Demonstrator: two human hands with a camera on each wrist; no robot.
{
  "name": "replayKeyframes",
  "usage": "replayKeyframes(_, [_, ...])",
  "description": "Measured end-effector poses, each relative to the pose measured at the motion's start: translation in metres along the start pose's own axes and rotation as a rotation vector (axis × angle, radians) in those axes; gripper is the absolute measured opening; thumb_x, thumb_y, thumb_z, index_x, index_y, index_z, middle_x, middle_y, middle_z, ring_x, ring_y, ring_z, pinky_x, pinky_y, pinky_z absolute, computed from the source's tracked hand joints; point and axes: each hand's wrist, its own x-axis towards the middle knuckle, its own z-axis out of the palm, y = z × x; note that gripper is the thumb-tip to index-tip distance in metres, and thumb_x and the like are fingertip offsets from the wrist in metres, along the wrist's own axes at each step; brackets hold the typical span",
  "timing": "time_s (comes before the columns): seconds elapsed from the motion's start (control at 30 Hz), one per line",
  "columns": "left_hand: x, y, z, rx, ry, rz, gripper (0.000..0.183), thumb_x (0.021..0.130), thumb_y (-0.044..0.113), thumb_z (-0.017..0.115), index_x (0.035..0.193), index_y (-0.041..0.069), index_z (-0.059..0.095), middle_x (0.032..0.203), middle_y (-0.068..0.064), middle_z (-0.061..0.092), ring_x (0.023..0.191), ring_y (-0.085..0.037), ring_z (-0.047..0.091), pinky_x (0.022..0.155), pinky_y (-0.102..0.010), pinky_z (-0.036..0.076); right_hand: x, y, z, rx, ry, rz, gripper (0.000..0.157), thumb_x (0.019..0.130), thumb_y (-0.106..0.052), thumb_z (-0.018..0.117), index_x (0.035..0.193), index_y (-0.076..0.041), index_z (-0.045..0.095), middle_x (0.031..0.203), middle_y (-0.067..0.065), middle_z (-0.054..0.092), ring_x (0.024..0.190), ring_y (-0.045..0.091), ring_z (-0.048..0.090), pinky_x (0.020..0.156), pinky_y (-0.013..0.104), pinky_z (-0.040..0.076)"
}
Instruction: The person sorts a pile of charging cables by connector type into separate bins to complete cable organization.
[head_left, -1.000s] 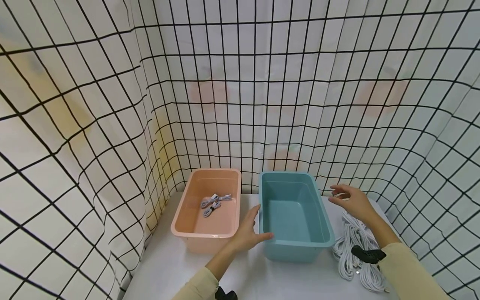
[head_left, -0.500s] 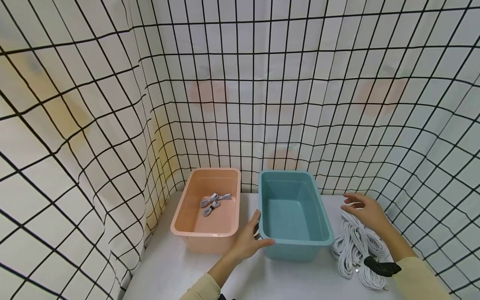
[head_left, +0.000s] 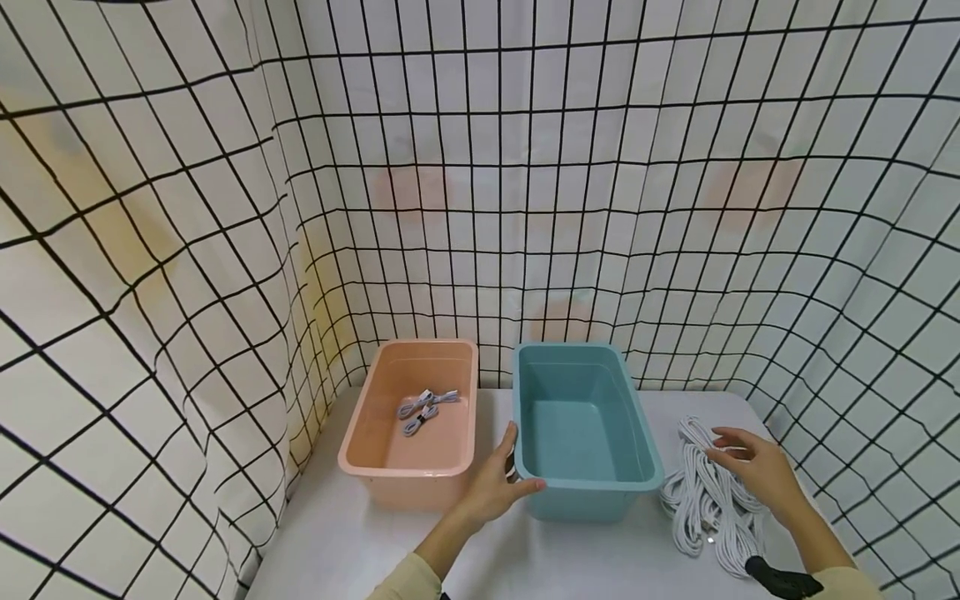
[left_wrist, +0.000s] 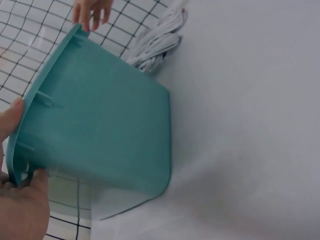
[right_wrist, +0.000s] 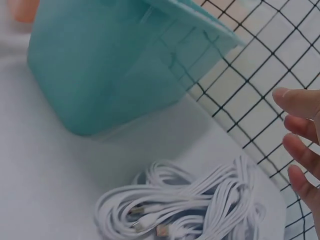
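My left hand (head_left: 491,492) grips the near left corner of a teal plastic bin (head_left: 600,500), its thumb on the front rim and its fingers along the left side. In the left wrist view that hand (left_wrist: 25,205) holds the bin's rim from both sides. Nothing shows inside the bin. My right hand (head_left: 761,471) hovers over the right part of a pile of white USB cables (head_left: 705,500), fingers loosely bent and holding nothing. Metal plugs (right_wrist: 162,230) show among the coiled cables in the right wrist view.
Left of the teal bin stands a peach plastic bin (head_left: 408,492) with several small bundled grey cables (head_left: 427,408) on its floor. Both bins stand on a white table (head_left: 322,550). Black netting (head_left: 517,208) over white sheeting encloses the back and sides.
My right hand has moved right and down from beside the teal bin to above the cable pile. The left hand stays at the bin's corner, its fingers now closer to the rim.
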Motion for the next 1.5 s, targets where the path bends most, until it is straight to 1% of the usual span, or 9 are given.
replayKeyframes(0.2, [-0.001, -0.002, 0.004, -0.024, -0.016, -0.009, 0.110, 0.090, 0.021, 0.083, 0.167, 0.009, 0.005, 0.172, -0.011, 0.004, 0.150, -0.039, 0.027, 0.113, -0.045, 0.039, -0.031, 0.036, 0.013, -0.030, 0.024, 0.117, 0.065, 0.100, -0.045, 0.069, 0.141, 0.004, 0.056, 0.124, 0.026, 0.067, 0.110, 0.047, 0.062, 0.073, 0.039, 0.058])
replayKeyframes(0.33, [-0.001, -0.004, 0.007, -0.040, -0.018, -0.005, 0.111, 0.090, 0.020, 0.084, 0.167, 0.008, 0.005, 0.172, -0.013, 0.004, 0.150, -0.041, 0.026, 0.113, -0.046, 0.038, -0.054, 0.062, 0.035, -0.028, 0.049, 0.269, 0.067, 0.099, -0.043, 0.070, 0.140, 0.007, 0.054, 0.126, 0.030, 0.064, 0.111, 0.049, 0.061, 0.083, 0.053, 0.055])
replayKeyframes(0.43, [0.000, -0.004, 0.006, -0.048, -0.013, 0.015, 0.109, 0.091, 0.017, 0.083, 0.166, 0.007, 0.005, 0.172, -0.014, 0.004, 0.150, -0.042, 0.026, 0.114, -0.048, 0.037, -0.066, 0.080, 0.056, -0.045, 0.043, 0.359, 0.071, 0.097, -0.042, 0.072, 0.142, 0.009, 0.050, 0.131, 0.035, 0.057, 0.117, 0.053, 0.054, 0.094, 0.065, 0.046])
replayKeyframes(0.6, [0.002, -0.001, 0.005, -0.051, -0.018, 0.034, 0.108, 0.091, 0.016, 0.082, 0.166, 0.007, 0.005, 0.171, -0.015, 0.004, 0.150, -0.042, 0.026, 0.114, -0.048, 0.037, -0.078, 0.100, 0.083, -0.111, 0.122, 0.383, 0.071, 0.090, -0.035, 0.078, 0.140, 0.008, 0.051, 0.132, 0.040, 0.051, 0.120, 0.060, 0.047, 0.101, 0.071, 0.037])
replayKeyframes(0.7, [0.001, 0.001, 0.006, -0.049, -0.022, 0.030, 0.108, 0.091, 0.019, 0.082, 0.166, 0.007, 0.006, 0.171, -0.014, 0.005, 0.149, -0.041, 0.027, 0.113, -0.048, 0.038, -0.080, 0.103, 0.090, -0.126, 0.182, 0.391, 0.069, 0.088, -0.033, 0.080, 0.138, 0.007, 0.055, 0.131, 0.040, 0.053, 0.118, 0.060, 0.049, 0.100, 0.070, 0.038])
replayKeyframes(0.87, [0.000, 0.001, 0.006, -0.047, -0.013, 0.012, 0.109, 0.090, 0.020, 0.083, 0.167, 0.009, 0.006, 0.172, -0.013, 0.007, 0.149, -0.041, 0.028, 0.113, -0.047, 0.038, -0.079, 0.102, 0.089, -0.095, 0.150, 0.477, 0.077, 0.088, -0.043, 0.080, 0.144, 0.003, 0.054, 0.137, 0.039, 0.051, 0.121, 0.061, 0.047, 0.102, 0.071, 0.037])
replayKeyframes(1.1, [0.002, -0.002, 0.004, -0.024, -0.002, 0.028, 0.109, 0.090, 0.020, 0.084, 0.167, 0.008, 0.007, 0.171, -0.013, 0.008, 0.149, -0.042, 0.029, 0.112, -0.047, 0.040, -0.074, 0.088, 0.083, -0.004, 0.139, 0.602, 0.064, 0.095, -0.030, 0.072, 0.147, 0.002, 0.051, 0.146, 0.038, 0.043, 0.132, 0.060, 0.037, 0.111, 0.069, 0.027])
replayKeyframes(1.33, [0.001, -0.001, 0.003, -0.040, 0.005, 0.013, 0.109, 0.090, 0.020, 0.084, 0.167, 0.010, 0.008, 0.172, -0.012, 0.008, 0.149, -0.041, 0.028, 0.112, -0.046, 0.040, -0.069, 0.085, 0.074, -0.018, 0.201, 0.561, 0.060, 0.091, -0.027, 0.072, 0.141, 0.003, 0.057, 0.139, 0.038, 0.049, 0.127, 0.061, 0.043, 0.107, 0.069, 0.034])
replayKeyframes(1.5, [0.000, -0.001, 0.000, -0.037, 0.026, 0.025, 0.108, 0.090, 0.019, 0.084, 0.167, 0.010, 0.009, 0.172, -0.012, 0.009, 0.149, -0.041, 0.029, 0.112, -0.048, 0.040, -0.059, 0.078, 0.062, -0.018, 0.196, 0.542, 0.059, 0.093, -0.028, 0.071, 0.141, 0.003, 0.056, 0.142, 0.039, 0.046, 0.127, 0.062, 0.039, 0.108, 0.070, 0.031])
